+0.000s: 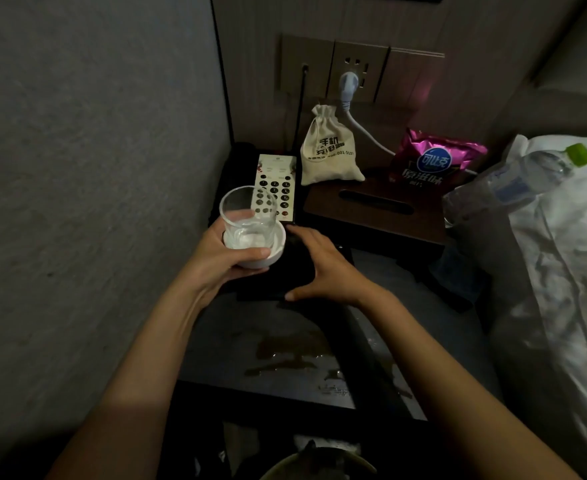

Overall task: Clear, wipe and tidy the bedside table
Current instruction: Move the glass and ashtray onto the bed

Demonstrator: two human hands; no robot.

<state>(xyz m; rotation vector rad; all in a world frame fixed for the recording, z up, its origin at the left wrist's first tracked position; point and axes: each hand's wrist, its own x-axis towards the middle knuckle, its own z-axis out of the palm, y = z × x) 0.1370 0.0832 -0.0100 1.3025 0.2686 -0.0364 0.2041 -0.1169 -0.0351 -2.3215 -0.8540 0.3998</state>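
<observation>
Right of the phone (275,184), a "可比克" crisp bag (430,164); our left hand (215,258) grips a glass-in-bowl (254,244), our right hand (323,268) spread flat on a black cloth (267,282), wet tabletop (285,355).

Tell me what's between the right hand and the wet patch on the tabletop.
Nothing visible. The right hand rests on a dark folded cloth on the dark bedside tabletop; the wet brownish patch lies bare just nearer. The left hand holds the clear glass tumbler and small white bowl aside.

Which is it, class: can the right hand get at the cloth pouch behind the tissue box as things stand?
Probably yes: the right hand holds nothing, resting on a dark tray, and only the low tissue box lies before the cloth pouch.
</observation>
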